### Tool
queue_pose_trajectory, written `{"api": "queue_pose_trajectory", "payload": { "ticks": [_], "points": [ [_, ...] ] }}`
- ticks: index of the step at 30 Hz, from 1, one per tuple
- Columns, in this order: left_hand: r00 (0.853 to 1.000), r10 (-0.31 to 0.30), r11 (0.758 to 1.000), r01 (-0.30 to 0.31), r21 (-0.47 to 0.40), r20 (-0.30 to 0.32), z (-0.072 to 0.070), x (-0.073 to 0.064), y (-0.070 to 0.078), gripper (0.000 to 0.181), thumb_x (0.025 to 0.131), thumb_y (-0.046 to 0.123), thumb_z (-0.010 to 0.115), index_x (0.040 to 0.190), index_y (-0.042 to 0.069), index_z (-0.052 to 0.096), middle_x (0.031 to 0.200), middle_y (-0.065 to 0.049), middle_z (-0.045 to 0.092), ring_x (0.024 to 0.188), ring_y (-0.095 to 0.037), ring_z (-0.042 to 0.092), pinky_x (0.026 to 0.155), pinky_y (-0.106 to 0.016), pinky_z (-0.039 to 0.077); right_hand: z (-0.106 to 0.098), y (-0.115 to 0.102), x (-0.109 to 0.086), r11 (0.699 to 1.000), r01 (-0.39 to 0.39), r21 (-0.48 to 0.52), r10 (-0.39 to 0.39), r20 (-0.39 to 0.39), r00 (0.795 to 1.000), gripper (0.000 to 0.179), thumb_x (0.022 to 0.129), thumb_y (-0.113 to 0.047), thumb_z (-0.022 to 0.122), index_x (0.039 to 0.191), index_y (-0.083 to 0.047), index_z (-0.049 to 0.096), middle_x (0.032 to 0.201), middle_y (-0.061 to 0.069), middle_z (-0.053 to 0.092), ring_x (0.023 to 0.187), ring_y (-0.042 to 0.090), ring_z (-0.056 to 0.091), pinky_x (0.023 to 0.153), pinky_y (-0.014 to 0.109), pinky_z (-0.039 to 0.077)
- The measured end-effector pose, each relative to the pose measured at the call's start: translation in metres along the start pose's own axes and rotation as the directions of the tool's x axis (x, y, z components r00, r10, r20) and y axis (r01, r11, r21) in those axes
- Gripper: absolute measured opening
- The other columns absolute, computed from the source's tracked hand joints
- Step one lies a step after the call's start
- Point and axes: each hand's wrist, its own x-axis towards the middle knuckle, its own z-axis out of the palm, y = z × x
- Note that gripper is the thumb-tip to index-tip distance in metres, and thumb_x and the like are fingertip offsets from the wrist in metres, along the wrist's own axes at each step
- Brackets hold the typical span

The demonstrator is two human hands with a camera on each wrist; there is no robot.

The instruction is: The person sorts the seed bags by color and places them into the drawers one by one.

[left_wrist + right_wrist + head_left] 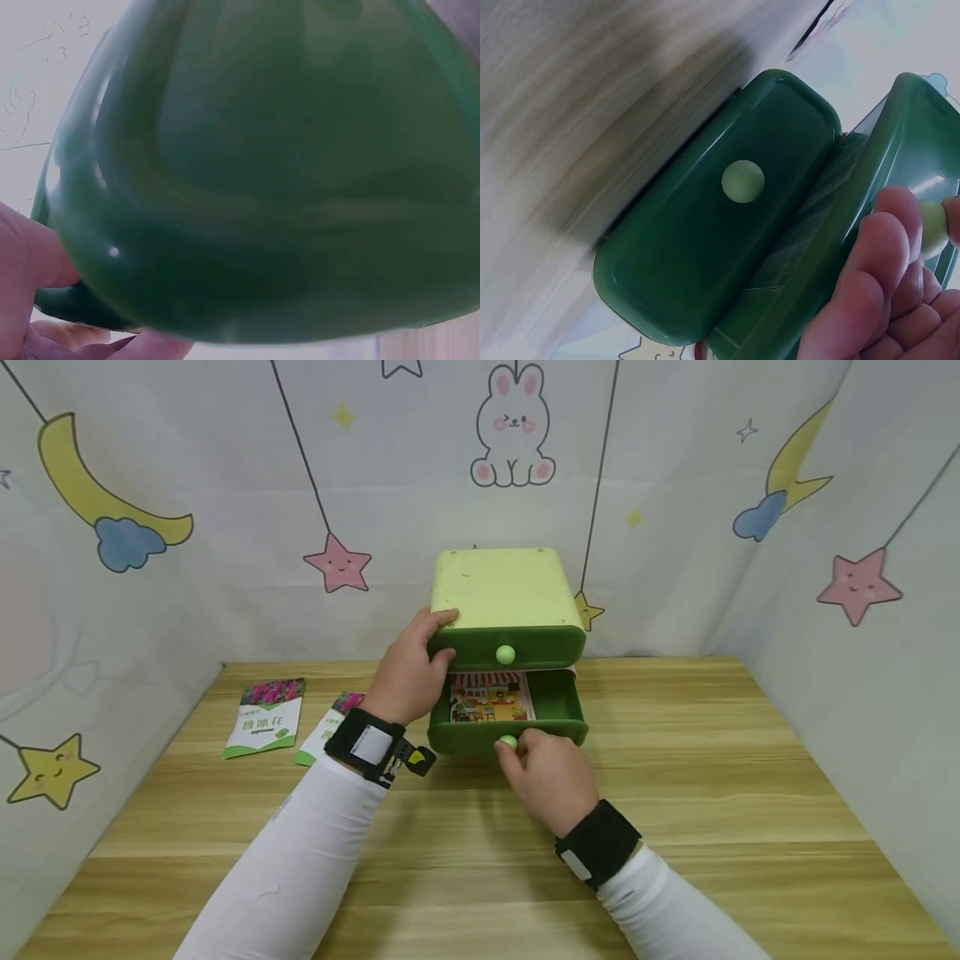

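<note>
Right hand (553, 774) is pinching the knob (509, 742) of a drawer (467, 739) jutting toward it from the cabinet (502, 585), long front running crosswise; left hand (411, 674) is gripping the cabinet's left corner.

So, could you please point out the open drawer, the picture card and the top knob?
Open drawer (465, 740): head view, its front panel.
Picture card (491, 698): head view, its printed middle.
Top knob (506, 655): head view, its round face.

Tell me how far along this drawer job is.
Done: the lower drawer is out, showing a picture card inside.
In hand: the right hand pinches its knob; the left hand grips the cabinet.
Left, probably: closing that drawer, perhaps stowing the two packets on the table.
</note>
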Motion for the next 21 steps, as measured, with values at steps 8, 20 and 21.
{"api": "queue_pose_trajectory", "payload": {
  "ticks": [8, 20, 21],
  "points": [
    [1.000, 0.004, 1.000, -0.004, -0.005, 0.007, 0.0006, 0.0010, -0.0009, 0.047, 0.096, 0.016, 0.054, 0.140, 0.027, 0.042, 0.153, -0.006, 0.018, 0.128, -0.014, 0.027, 0.101, -0.041, 0.037, 0.0007, 0.0001, 0.0020, 1.000, -0.003, 0.008, 0.003, -0.002, 1.000, 0.037, 0.092, -0.040, 0.056, 0.061, -0.020, 0.052, 0.048, -0.008, 0.047, 0.040, 0.007, 0.041, 0.035, 0.029, 0.034],
    [1.000, 0.009, 1.000, -0.009, -0.010, 0.007, -0.0013, 0.0006, 0.0006, 0.047, 0.096, 0.014, 0.055, 0.139, 0.025, 0.043, 0.153, -0.003, 0.020, 0.126, -0.011, 0.030, 0.101, -0.040, 0.037, 0.0026, 0.0010, 0.0038, 1.000, -0.002, -0.001, 0.002, -0.005, 1.000, 0.038, 0.092, -0.040, 0.056, 0.061, -0.020, 0.051, 0.049, -0.008, 0.047, 0.040, 0.007, 0.041, 0.036, 0.029, 0.034],
    [1.000, 0.011, 1.000, -0.011, -0.011, 0.008, -0.0013, 0.0005, 0.0007, 0.047, 0.096, 0.014, 0.055, 0.139, 0.024, 0.043, 0.153, -0.002, 0.020, 0.126, -0.011, 0.030, 0.101, -0.040, 0.037, 0.0027, 0.0011, 0.0040, 1.000, -0.005, -0.001, 0.005, -0.003, 1.000, 0.038, 0.092, -0.040, 0.056, 0.061, -0.020, 0.051, 0.049, -0.007, 0.047, 0.040, 0.008, 0.041, 0.036, 0.029, 0.034]
  ]
}}
